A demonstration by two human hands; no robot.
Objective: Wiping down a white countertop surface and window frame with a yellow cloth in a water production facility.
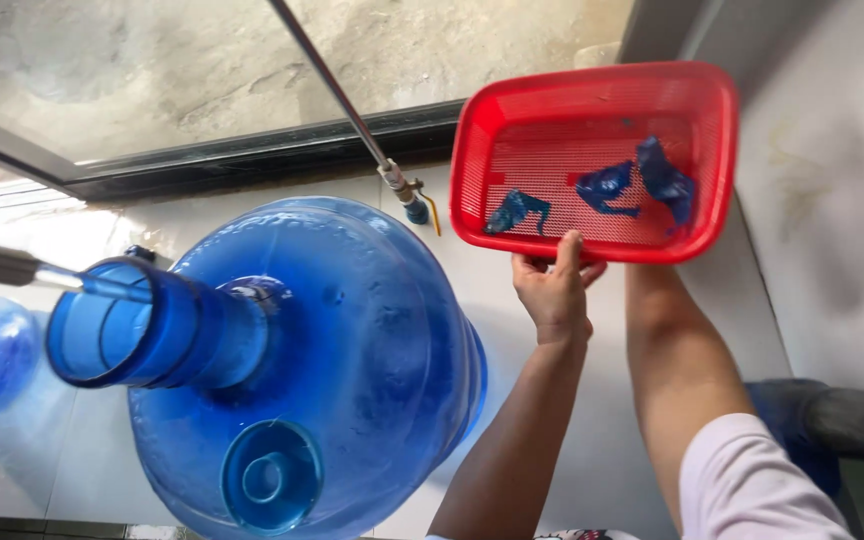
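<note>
My left hand [554, 290] fingers grip the near rim of the red mesh basket [717, 150], held above the floor; right hand hidden under it, grip unclear. Crumpled blue plastic wraps [607, 185] inside. Big blue water jug [352, 340] beside.

Basket [717, 150] (scraps [607, 187] in it) right of the jug [372, 340]; pipe [337, 90] between them.

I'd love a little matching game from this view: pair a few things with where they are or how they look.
Things:
1. red basket
2. blue plastic scraps
3. large blue water jug
4. metal pipe with a valve

Descriptions:
A. lying inside the mesh basket
B. slanting down from the top, above the jug
C. held at its near rim by the left hand
D. biggest thing, low and left

Pairs: 1-C, 2-A, 3-D, 4-B
</note>
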